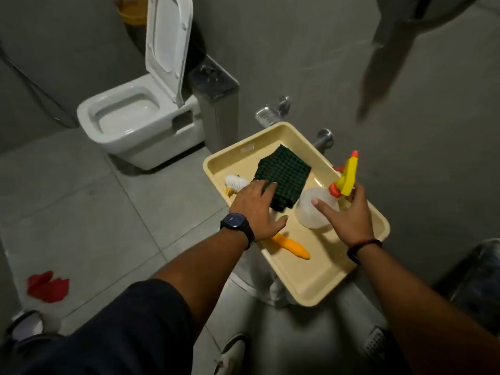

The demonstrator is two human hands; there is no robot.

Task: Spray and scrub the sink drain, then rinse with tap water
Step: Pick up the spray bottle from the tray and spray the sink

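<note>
Spray bottle [316, 209]: translucent white body w/ yellow trigger head, orange nozzle; stands in beige tray [319, 282], right side. Right hand [349, 215] open, fingers spread at bottle. Left hand [257, 209] open, flat over brush [292, 247] and dark green cloth [286, 174].

The left hand [257, 209] covers the middle of a brush [290, 246], so only white bristles beyond the fingers [266, 188] and an orange handle behind the thumb show. The right hand [349, 212] hides part of the spray bottle [316, 209]. What carries the tray [311, 293] is hidden beneath it. A dark blurred shape [389, 63] hangs far above the right fingers.
</note>
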